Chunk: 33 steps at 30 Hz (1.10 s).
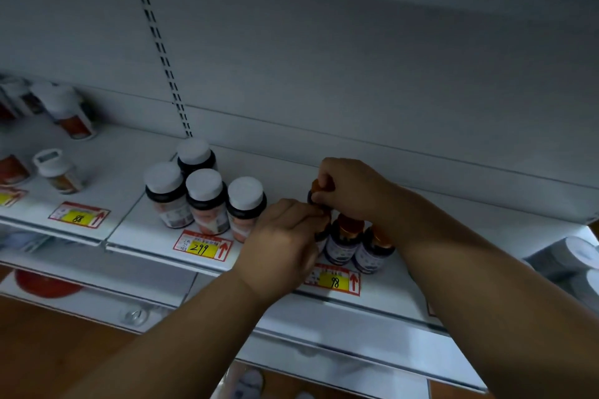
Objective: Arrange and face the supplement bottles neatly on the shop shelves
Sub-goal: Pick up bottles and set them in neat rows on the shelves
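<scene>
- Bottles with orange caps (348,238) stand in a tight cluster on the white shelf (437,256), close to its front edge and just behind the price tag marked 98 (334,280); they have dark bodies and pale bluish labels, though the print is too blurred to read.
- Two of that cluster show plainly, side by side and upright; a third sits behind the left hand (282,243), mostly hidden.
- Right hand (351,188) is closed over the top of a raised bottle (319,189) — an orange cap and dark shoulder peek out between the fingers, further back on the shelf than the cluster.
- Left hand has its fingers curled in toward the same spot, fingertips touching the bottles; whether it truly grips one I cannot tell.
- White-capped bottles (207,197) — four of them, dark-bodied with orange-and-white labels — stand left of the hands, three in a row toward the front edge and one behind, above the tag marked 299 (202,248).
- Between that group and the left hand lies a narrow strip of bare shelf.
- Behind and right of the orange-capped cluster the shelf runs bare to the back wall and toward its right end.
- Further left, past the shelf joint, a few scattered white bottles (58,172) stand well apart from one another.
</scene>
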Each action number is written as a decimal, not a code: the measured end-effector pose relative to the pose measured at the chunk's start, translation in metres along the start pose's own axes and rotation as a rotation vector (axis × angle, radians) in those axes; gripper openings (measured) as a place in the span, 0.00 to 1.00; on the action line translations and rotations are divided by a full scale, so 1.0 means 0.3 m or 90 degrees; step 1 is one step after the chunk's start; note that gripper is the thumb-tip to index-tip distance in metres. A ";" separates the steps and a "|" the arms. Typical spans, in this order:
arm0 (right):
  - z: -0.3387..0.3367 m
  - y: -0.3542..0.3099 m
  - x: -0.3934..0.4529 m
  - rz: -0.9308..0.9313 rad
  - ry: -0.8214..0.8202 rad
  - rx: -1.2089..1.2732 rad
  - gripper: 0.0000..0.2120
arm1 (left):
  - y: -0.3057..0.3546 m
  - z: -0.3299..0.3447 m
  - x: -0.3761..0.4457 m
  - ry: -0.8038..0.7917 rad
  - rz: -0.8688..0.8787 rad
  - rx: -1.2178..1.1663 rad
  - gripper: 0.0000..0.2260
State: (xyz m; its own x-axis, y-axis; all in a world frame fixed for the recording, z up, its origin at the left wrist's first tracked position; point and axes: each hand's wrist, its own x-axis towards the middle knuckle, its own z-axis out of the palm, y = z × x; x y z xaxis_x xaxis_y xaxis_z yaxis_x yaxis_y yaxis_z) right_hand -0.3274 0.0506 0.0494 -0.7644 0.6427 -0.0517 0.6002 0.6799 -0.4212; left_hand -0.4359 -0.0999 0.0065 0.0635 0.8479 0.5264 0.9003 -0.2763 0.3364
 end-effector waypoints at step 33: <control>0.241 -0.991 0.389 -0.107 0.157 0.116 0.05 | -0.722 -0.721 -0.348 0.099 -0.251 0.046 0.11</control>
State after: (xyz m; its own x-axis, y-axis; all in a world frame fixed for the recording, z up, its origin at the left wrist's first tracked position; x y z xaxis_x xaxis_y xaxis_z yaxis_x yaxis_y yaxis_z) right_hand -0.6120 -0.1022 0.1031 -0.7558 0.6081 0.2429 0.4022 0.7238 -0.5607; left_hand -0.7307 -0.2265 0.0477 -0.3520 0.8025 0.4818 0.8709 0.0922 0.4828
